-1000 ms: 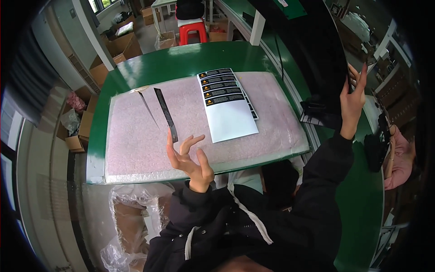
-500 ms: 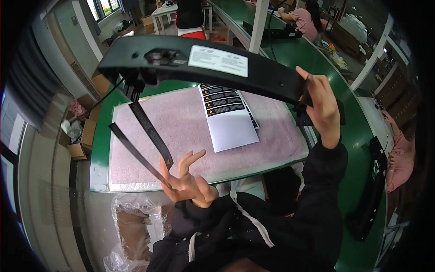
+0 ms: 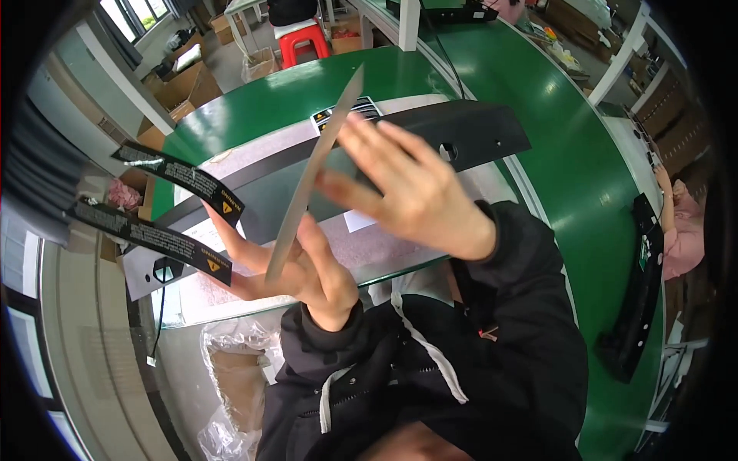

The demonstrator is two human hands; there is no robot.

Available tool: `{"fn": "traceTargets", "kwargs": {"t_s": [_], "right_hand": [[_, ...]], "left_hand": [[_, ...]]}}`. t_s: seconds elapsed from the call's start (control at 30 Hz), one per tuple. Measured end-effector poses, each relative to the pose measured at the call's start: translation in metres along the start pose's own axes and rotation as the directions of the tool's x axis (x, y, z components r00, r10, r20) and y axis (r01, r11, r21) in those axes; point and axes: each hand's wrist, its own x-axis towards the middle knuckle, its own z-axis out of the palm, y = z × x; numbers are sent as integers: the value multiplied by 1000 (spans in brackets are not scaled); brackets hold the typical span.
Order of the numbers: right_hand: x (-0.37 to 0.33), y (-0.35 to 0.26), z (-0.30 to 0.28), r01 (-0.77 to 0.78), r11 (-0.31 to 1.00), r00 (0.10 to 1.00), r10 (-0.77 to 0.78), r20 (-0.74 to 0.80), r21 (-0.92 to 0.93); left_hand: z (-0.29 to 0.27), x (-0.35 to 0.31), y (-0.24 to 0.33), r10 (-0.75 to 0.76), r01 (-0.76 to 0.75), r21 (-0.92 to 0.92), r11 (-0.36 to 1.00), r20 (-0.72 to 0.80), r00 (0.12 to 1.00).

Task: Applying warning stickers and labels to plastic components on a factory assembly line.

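Note:
Two black warning labels with orange triangles cling to the spread fingertips of my left hand. A third narrow strip, seen nearly edge-on with its greyish side showing, rises from beside my left thumb. My right hand, slightly blurred, has its fingers stretched out and its thumb apart; the fingertips are at this strip, but whether they touch it I cannot tell. Behind both hands, a long black panel lies across the pink foam pad, partly covering a label sheet.
A black cable with a white connector hangs off the panel's left end. Another black panel lies on the green table at right, near a person in pink. Plastic-lined box below left; red stool beyond.
My right hand has let go of the black panel, which came down onto the foam, and moved left toward my left hand. The labels on my left fingers swung leftward; a third strip now shows.

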Motion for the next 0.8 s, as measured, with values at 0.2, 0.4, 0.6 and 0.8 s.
{"fn": "traceTargets", "kwargs": {"t_s": [0.2,0.4,0.6,0.8], "right_hand": [[-7,-28,13,-31,950,989,73,-126,312],[-75,37,-1,-213,968,972,224,-73,129],[-131,103,-46,-647,761,752,647,128,-48],[-82,123,-83,-545,810,826,473,-306,-216]], "left_hand": [[24,2,14,-183,84,-622,778,-97,978],[42,6,19,-96,-50,-514,856,-254,962],[42,3,20,-184,-2,-597,802,-250,951],[47,3,28,-190,40,-650,759,-162,968]]}}
